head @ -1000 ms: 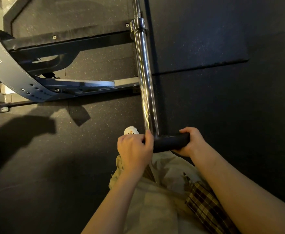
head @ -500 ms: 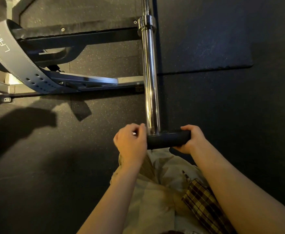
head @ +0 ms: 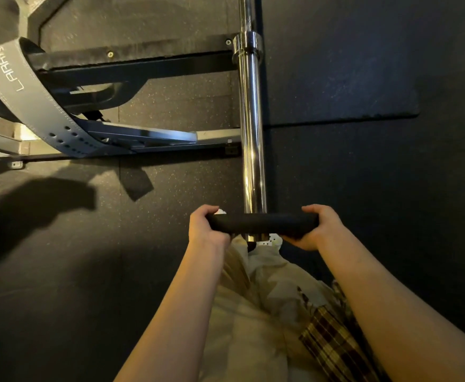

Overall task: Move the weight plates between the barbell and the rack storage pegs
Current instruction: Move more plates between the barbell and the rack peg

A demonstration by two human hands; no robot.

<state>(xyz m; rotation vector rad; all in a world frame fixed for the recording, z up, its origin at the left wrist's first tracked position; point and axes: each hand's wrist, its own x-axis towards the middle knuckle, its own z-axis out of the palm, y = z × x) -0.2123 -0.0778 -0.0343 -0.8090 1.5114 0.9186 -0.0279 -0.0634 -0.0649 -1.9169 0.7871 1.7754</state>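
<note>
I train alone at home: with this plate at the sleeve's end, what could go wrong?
The black plate sits only at the tip of the barbell sleeve; if the left hand or right hand slips, it could come off and drop towards the feet, which appear to be directly below.

Plate [head: 261, 223] on barbell sleeve [head: 250, 133] end; belt [head: 30, 103] on rack [head: 132, 70] left

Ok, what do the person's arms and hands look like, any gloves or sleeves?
Both forearms are bare, with no sleeves in view. The left hand and right hand wear no gloves, and no rings, watch or wrist straps show.
</note>
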